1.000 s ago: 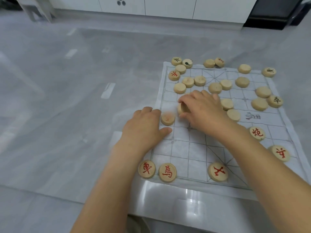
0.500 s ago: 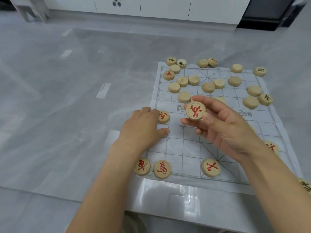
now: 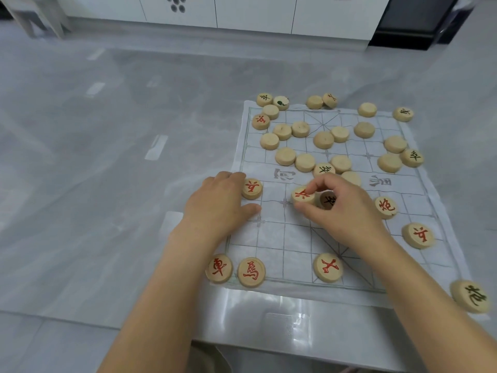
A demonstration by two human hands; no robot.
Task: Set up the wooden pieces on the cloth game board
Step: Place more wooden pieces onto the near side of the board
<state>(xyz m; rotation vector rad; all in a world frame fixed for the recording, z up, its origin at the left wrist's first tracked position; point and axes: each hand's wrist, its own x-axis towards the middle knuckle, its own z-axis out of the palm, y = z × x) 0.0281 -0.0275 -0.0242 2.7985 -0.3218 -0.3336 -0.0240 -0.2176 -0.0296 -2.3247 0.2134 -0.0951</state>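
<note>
A white cloth game board (image 3: 271, 238) with a printed grid lies on a glossy table. My right hand (image 3: 341, 208) pinches a red-marked wooden disc (image 3: 302, 194) down onto the grid near the middle, and a black-marked disc (image 3: 327, 200) is tucked under its palm. My left hand (image 3: 217, 203) lies flat on the board's left edge, fingertips beside a red-marked disc (image 3: 252, 188). Three red discs (image 3: 251, 271) line the near row. Several blank-side-up discs (image 3: 285, 156) are scattered over the far half.
A black-marked disc (image 3: 470, 296) sits off the cloth at the near right. Two red discs (image 3: 418, 235) lie on the board's right side. The table's near edge (image 3: 269, 343) runs just below the cloth. White cabinets (image 3: 255, 12) stand behind.
My right hand, which had lifted the red disc face up, has lowered it onto the grid at the board's middle. My left hand has stayed on the left edge.
</note>
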